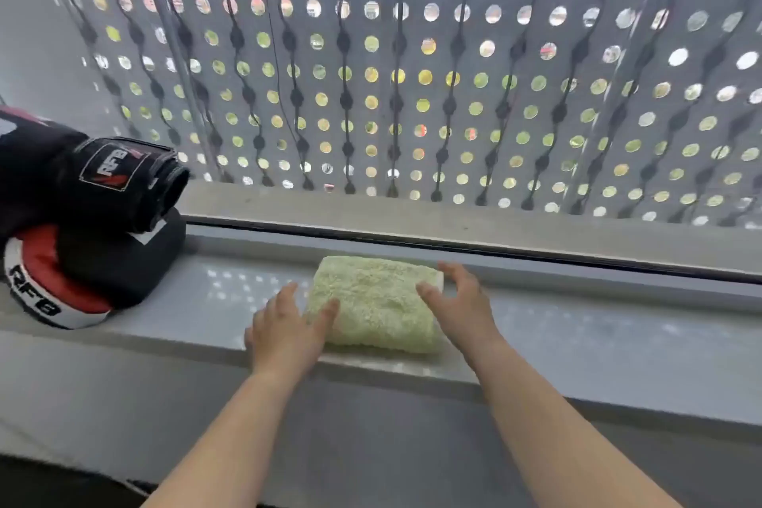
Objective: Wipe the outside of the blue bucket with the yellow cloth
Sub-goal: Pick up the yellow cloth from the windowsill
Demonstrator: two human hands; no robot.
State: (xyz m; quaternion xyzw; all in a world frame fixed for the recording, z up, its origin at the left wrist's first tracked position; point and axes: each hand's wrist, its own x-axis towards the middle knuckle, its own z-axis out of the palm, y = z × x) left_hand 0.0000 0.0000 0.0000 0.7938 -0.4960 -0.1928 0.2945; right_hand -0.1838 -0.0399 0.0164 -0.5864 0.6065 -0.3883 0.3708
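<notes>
Two bare forearms reach in from the bottom edge, and both hands are out on the pale grey windowsill (577, 326). The left hand (288, 326) lies flat, fingers straight and spread, gripping nothing, its thumb right against the left edge of the yellow cloth (375, 301). That cloth sits folded into a thick fluffy block in the middle of the sill, close to the window frame. Over on the other side, the right hand (457, 301) is at the cloth's right end, fingers spread and only loosely bent, the thumb over the top of the pile; nothing is pinched or closed around, though whether the palm truly presses down I cannot tell. Well off to the left, a pair of black, red and white boxing gloves (82, 219) is stacked on the sill. Beyond the glass stands a grey perforated screen (412, 95), daylight showing through its round holes.
</notes>
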